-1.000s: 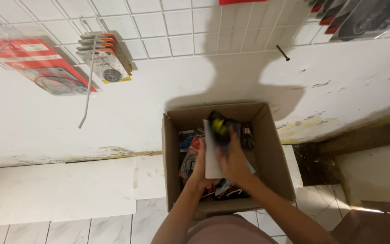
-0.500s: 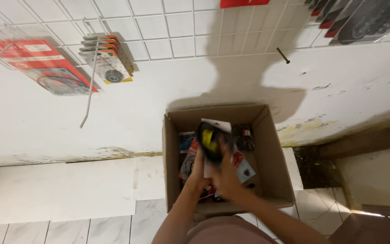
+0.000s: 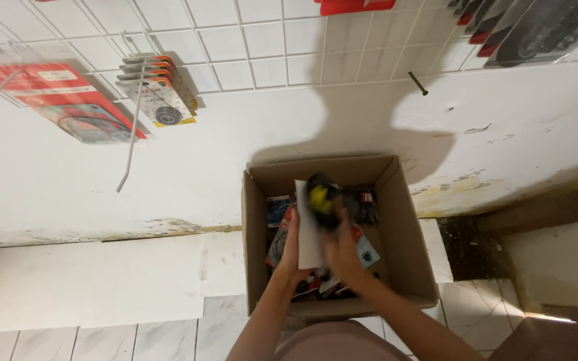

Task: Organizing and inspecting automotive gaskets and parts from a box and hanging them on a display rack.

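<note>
Both the left hand [image 3: 292, 249] and right hand [image 3: 340, 246] grip a white-backed package [image 3: 310, 224] above the cardboard box [image 3: 403, 247]; red-orange packs [image 3: 162, 93] hang on wall hooks

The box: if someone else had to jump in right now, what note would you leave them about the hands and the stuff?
Left hand: grip on the white card of a blister pack, held over the box.
Right hand: on the same pack, at its black and yellow part; blurred, so the exact hold is unclear.
Things: open cardboard box on the floor by the wall, with more packs inside.
Done: one pack is up out of the heap.
Left: pack not set anywhere yet; the others lie in the box.
</note>
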